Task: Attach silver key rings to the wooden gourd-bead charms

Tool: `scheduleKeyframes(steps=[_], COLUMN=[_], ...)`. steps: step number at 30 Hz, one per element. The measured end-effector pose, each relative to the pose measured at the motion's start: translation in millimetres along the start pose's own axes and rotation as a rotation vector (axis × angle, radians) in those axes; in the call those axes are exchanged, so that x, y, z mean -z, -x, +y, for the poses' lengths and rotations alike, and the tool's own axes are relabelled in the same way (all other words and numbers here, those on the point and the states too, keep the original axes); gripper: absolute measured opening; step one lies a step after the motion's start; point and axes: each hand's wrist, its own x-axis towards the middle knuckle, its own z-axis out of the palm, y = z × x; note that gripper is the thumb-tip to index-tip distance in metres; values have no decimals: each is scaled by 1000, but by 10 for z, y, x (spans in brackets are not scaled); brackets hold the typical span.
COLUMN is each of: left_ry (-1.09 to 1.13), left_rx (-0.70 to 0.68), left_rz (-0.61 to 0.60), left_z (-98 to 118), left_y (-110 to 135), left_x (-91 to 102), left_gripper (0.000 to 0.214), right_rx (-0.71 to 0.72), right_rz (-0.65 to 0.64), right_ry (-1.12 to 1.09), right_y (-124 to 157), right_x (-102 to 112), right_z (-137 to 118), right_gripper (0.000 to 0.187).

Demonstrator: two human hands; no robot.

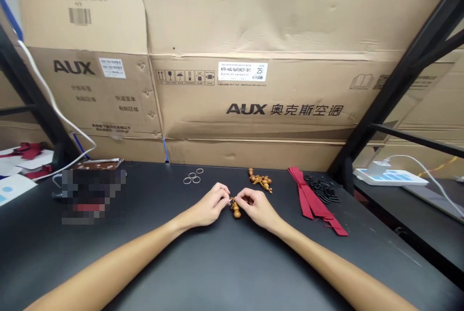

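Note:
My left hand (213, 204) is closed in a pinch on a small silver key ring (230, 202), of which only a bit shows. Close against it, my right hand (258, 207) pinches the yellow cord at the top of a brown gourd pendant (237, 213). The pendant hangs or lies between my hands, just above or on the black table; which of these I cannot tell. Whether the cord passes through the ring is hidden by my fingers. More brown gourd pendants (266, 183) lie in a small heap behind my right hand.
Several silver rings (192, 177) lie behind my left hand. Red ribbon strips (308, 197) and a pile of black clasps (324, 189) are at the right. A blurred-out item (89, 195) sits at the left. Cardboard (253, 35) walls off the back of the black table (203, 272).

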Motion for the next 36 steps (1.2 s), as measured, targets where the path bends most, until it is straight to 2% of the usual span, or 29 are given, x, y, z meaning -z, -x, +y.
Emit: scheduleKeyframes(steps=[5, 10, 19, 24, 30, 36], left_ry=[40, 38, 47, 56, 65, 87], left_rx=[78, 105, 77, 69, 80, 100], left_rz=[-52, -45, -27, 0, -1, -21], left_z=[-27, -35, -21, -12, -23, -10], left_y=[-30, -42, -32, -33, -31, -28], left_x=[52, 52, 50, 50, 49, 58], left_gripper=[29, 30, 30, 30, 28, 28], right_rx=[-2, -12, 63, 26, 133, 149], right_rz=[-5, -29, 11, 43, 37, 6], right_ry=[-12, -24, 126, 148, 255, 284], right_y=[1, 3, 10, 27, 35, 23], right_x=[12, 20, -15, -1, -5, 3], right_z=[-9, -13, -8, -60, -58, -53], right_gripper=[26, 25, 19, 21, 20, 21])
